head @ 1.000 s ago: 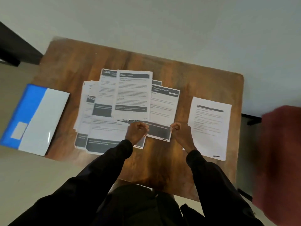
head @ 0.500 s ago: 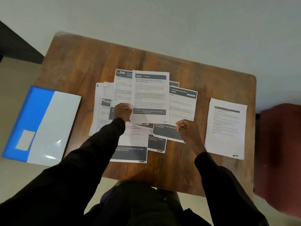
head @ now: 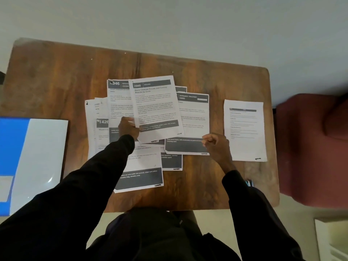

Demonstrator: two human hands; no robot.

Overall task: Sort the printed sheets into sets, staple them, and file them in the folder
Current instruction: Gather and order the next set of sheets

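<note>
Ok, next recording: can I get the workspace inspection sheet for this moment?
Surface: wooden table, bare wood showing around the papers.
Job's things: overlapping spread of printed sheets mid-table; single sheet apart at right; blue-and-white folder at left; no stapler seen.
Clutter: small bluish object by the right sleeve, unidentifiable.
Grips: left grip pinches the top 2946 sheet at its edge; right grip curled at the Entrance/Balcony sheet corner, hold unclear.
Cables: nothing seen.
Surroundings: dark red seat at right, pale floor.
</note>
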